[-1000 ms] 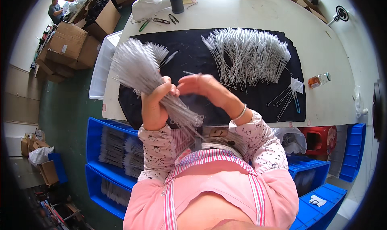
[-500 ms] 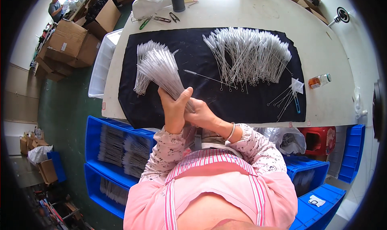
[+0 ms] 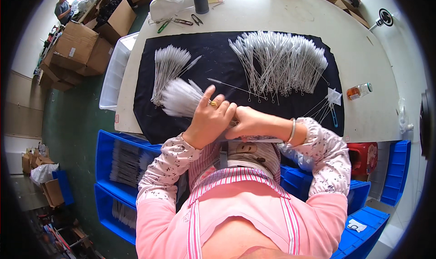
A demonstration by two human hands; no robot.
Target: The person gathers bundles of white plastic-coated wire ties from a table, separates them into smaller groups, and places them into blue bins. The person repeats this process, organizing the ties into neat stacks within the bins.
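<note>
At far left, a blue tub [image 3: 103, 161] holds more brushes. On the surface [image 3: 368, 54], a black cloth [image 3: 144, 84] carries the small pile [image 3: 170, 68], its tips pointing away from the person. Just beside its lower end is the bundle [image 3: 179, 98], held above the cloth and tilted, bristles to the left. The left hand [image 3: 211, 116] is wrapped around it. The right hand [image 3: 256, 124] meets the left at the wire ends; whether it grips them or only pushes against them I cannot tell. Beyond the hands lie a lone brush [image 3: 227, 85] and the big pile [image 3: 286, 64], then a tagged group [image 3: 334, 95] and, off the cloth, a jar [image 3: 360, 91].

The bristles could snag the small pile if the bundle swings left. A loosened left hand might let thin wires slide out unevenly, and a low sweep could catch the lone brush.

The bundle's middle is covered by the left hand, its wire ends mostly by the right; its bristles look blurred. The right sleeve [image 3: 324, 141] hides the tagged group's lower ends.
</note>
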